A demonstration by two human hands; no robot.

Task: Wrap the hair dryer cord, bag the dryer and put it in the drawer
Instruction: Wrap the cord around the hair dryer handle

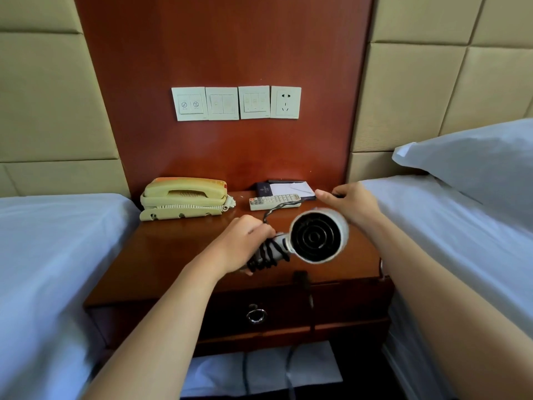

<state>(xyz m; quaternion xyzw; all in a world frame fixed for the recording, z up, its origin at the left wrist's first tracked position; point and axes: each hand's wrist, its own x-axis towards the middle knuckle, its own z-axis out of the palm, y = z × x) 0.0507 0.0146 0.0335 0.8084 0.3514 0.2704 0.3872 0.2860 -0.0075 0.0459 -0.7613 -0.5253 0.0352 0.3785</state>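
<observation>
- The left hand (245, 241) grips the handle of the white plastic hair dryer (317, 238). Its fingers curl round the handle and over the turns laid there, probably so the coils cannot slip while more is added.
- The dryer hangs just above the reddish-brown wooden worktop (173, 255), with its round black rear grille facing the camera. Held free like this, the cord can pass round the handle on every side.
- The thin black cord (268, 255) sits in several tight turns on the handle. A loose stretch runs up from the left hand, over the white remote control (274, 202), to the right hand (352, 206).
- The right hand holds that free stretch out to the side, fingers curled on it. A dark bit by its knuckles may be the plug, but it is too small to be sure. Keeping the line taut likely makes each turn sit snug.
- In my judgement the wrapping is well along but unfinished, and bagging and stowing are not yet begun.
- The dark wooden drawer (225, 307), with a metal ring pull, is closed below the worktop's front edge. I cannot identify a bag.
- A cream corded telephone (184, 197) and a notepad (291, 187) stand at the back, apart from the dryer.
</observation>
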